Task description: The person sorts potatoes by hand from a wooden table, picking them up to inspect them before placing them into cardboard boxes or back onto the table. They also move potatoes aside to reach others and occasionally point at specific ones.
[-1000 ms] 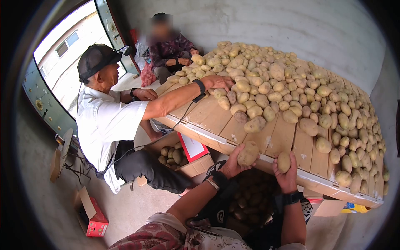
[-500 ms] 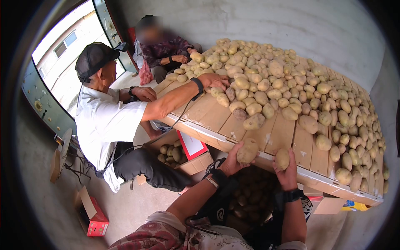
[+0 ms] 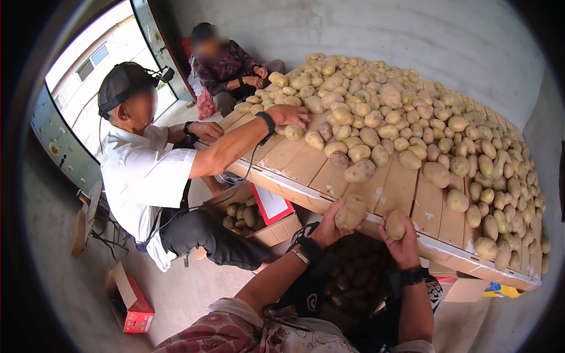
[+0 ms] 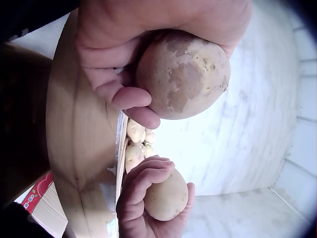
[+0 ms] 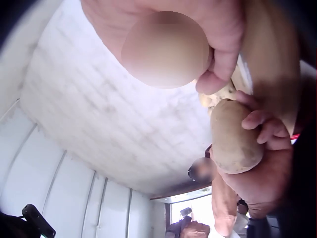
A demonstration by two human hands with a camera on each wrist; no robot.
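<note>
My left hand [image 3: 327,228] grips a large potato [image 3: 351,212] at the near edge of the slatted wooden table. In the left wrist view the rough, patchy skin of this potato [image 4: 183,77] shows, with the fingers curled round its side. A hand's breadth to the right, my right hand [image 3: 404,246] holds a smaller, smoother potato [image 3: 395,225] between thumb and fingers. Both potatoes are held up side by side, above a dark container of potatoes [image 3: 356,273] by my lap.
A broad heap of potatoes [image 3: 388,112] covers much of the table [image 3: 376,188]. At the left a person in a white shirt [image 3: 150,170] reaches onto it; another person [image 3: 226,73] sits behind. A cardboard box [image 3: 282,230] with potatoes stands below, and a red box [image 3: 138,315] lies on the floor.
The smaller potato has tilted and shifted slightly left in my right hand. My left hand stays nearly still. The white-shirted person's hand has drawn back left along the heap's edge.
</note>
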